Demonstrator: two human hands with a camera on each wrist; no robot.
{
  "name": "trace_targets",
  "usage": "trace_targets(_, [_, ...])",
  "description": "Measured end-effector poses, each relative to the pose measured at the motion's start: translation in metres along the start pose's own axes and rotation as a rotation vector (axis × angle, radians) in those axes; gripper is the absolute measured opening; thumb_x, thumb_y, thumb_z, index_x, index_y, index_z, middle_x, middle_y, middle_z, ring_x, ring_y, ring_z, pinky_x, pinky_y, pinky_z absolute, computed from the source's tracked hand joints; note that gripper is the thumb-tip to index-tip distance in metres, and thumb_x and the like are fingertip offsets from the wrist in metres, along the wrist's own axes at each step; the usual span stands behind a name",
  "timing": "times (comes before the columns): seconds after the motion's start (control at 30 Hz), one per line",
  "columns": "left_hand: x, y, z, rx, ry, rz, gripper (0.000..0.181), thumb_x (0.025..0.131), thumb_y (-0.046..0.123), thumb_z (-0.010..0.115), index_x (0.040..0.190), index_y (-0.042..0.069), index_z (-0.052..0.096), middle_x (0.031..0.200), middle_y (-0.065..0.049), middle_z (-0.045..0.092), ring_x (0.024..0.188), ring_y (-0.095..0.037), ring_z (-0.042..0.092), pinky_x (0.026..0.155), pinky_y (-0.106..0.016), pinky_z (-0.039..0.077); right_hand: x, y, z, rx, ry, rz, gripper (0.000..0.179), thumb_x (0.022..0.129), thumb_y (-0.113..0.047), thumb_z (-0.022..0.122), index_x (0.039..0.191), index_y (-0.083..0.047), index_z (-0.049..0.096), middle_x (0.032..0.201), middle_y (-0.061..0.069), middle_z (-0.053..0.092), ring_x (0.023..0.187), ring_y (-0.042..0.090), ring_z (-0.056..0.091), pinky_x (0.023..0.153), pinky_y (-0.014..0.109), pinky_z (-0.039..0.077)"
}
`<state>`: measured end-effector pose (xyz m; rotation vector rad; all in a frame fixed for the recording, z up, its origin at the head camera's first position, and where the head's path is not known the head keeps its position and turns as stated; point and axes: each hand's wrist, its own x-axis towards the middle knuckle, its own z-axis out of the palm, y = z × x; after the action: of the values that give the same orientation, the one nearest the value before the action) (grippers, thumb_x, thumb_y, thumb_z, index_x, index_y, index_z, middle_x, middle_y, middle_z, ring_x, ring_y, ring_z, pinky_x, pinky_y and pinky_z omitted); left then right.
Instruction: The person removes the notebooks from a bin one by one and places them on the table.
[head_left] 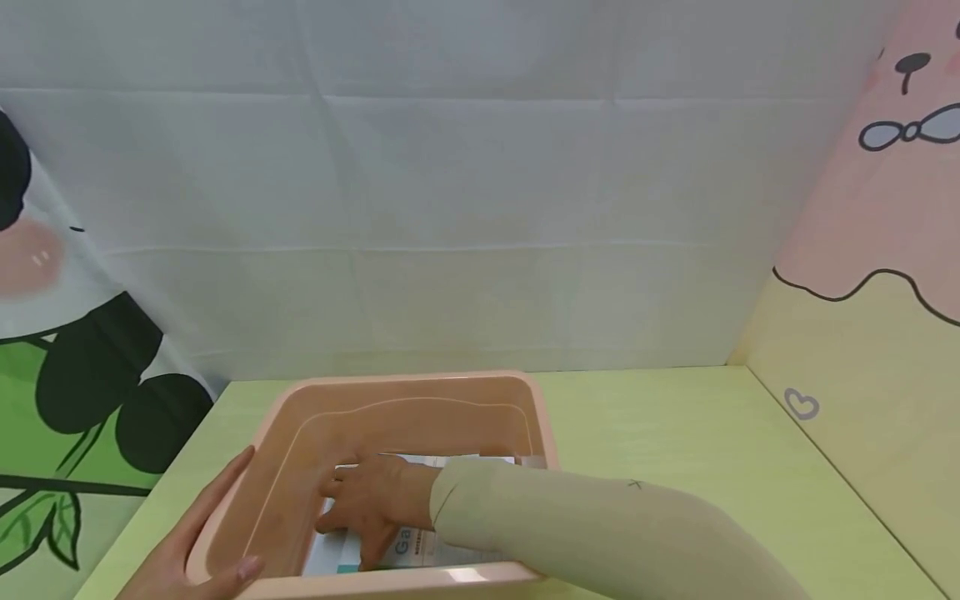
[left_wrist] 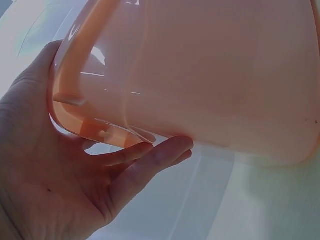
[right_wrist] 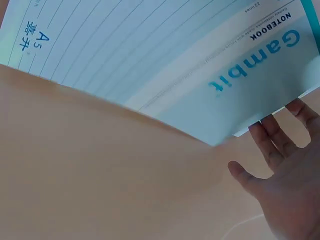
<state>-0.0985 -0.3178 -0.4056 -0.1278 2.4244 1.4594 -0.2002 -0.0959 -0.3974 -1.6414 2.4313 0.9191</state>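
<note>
A peach-orange plastic bin (head_left: 450, 427) stands on the table. My left hand (head_left: 191, 533) holds its near left corner, fingers along the left side and thumb by the front rim; the left wrist view shows the hand round the bin's edge. My right hand (head_left: 375, 498) reaches down inside with its fingers spread. There lies a pale blue and white notebook (right_wrist: 165, 55) printed "Gambit". In the right wrist view the fingertips touch the notebook's edge and pass partly out of sight, while the thumb stands apart from it. My right forearm hides part of the bin.
The yellow-green tabletop (head_left: 660, 442) extends to the right of the bin. A white cloth wall (head_left: 465, 183) rises behind it. Cartoon-printed panels stand at both sides, a pink and yellow one (head_left: 862, 350) on the right.
</note>
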Motion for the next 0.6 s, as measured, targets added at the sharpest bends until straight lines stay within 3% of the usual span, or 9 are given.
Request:
trace_targets(0.17, [0.001, -0.002, -0.001, -0.007, 0.0, -0.018, 0.1, 0.099, 0.036, 0.067, 0.158, 0.061, -0.009, 0.16, -0.02, 0.024, 0.104, -0.012, 0.063, 0.078, -0.033, 0.06, 0.001, 0.004, -0.002, 0.042, -0.017, -0.005, 0.079, 0.078, -0.09, 0.058, 0.146, -0.057, 0.036, 0.141, -0.03, 0.051, 0.133, -0.007, 0.048, 0.124, 0.03, 0.024])
trace_targets(0.37, [0.004, -0.005, -0.002, -0.012, 0.016, -0.006, 0.099, 0.1, 0.033, 0.066, 0.159, 0.059, -0.008, 0.15, -0.004, 0.035, 0.103, -0.01, 0.064, 0.077, -0.033, 0.06, 0.001, 0.008, -0.004, -0.037, -0.038, 0.0, 0.073, 0.085, -0.091, 0.045, 0.15, -0.061, 0.037, 0.153, -0.026, 0.045, 0.144, 0.0, 0.038, 0.124, 0.035, 0.022])
trace_targets(0.6, [0.005, -0.004, -0.002, -0.001, 0.006, -0.018, 0.099, 0.1, 0.035, 0.065, 0.158, 0.06, -0.01, 0.159, -0.02, 0.024, 0.103, -0.012, 0.064, 0.077, -0.033, 0.059, -0.003, 0.011, -0.004, -0.134, 0.067, 0.051, 0.074, 0.086, -0.093, 0.031, 0.148, -0.055, 0.041, 0.153, -0.021, 0.047, 0.141, 0.005, 0.042, 0.118, 0.034, 0.025])
